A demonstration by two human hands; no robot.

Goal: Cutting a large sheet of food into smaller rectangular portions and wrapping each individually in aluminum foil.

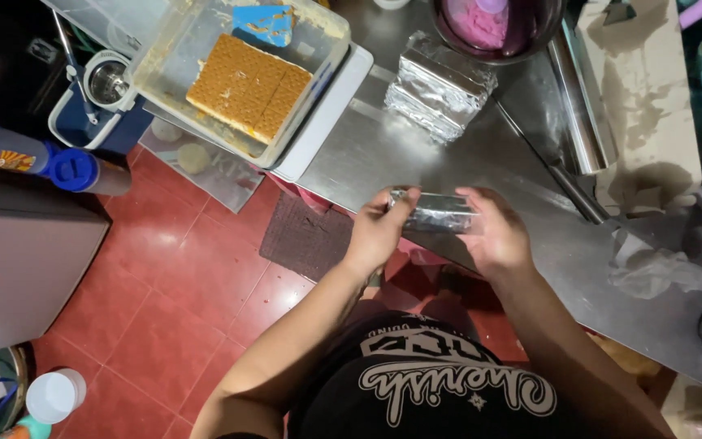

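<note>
Holding a small foil-wrapped rectangular block [436, 213] between both hands, I have it just above the near edge of the brushed steel worktop [383, 146]. My left hand [377, 232] closes around its left end, thumb and fingers pinching the foil, and my right hand [493, 236] wraps the right end, fingers curled over the top. The block lies level, its long side running from one hand to the other.

Further back on the worktop sit two more foil-wrapped blocks [439, 88], stacked and touching each other, well apart from the one I hold. To their left stands a clear plastic rectangular tub [318, 49] on a white tray [331, 122]; inside it lies a slab of golden-brown wafer biscuits [247, 85], with a blue scraper [263, 23] leaning at the far wall. A dark round bowl with pink contents [493, 24] stands at the far edge, beside a shiny metal roll [582, 106] and a beige cardboard box [647, 97]. A crumpled clear plastic bag [660, 264] lies to my right. Below, the floor is red tile [164, 276] with a dark mat [306, 236].
</note>
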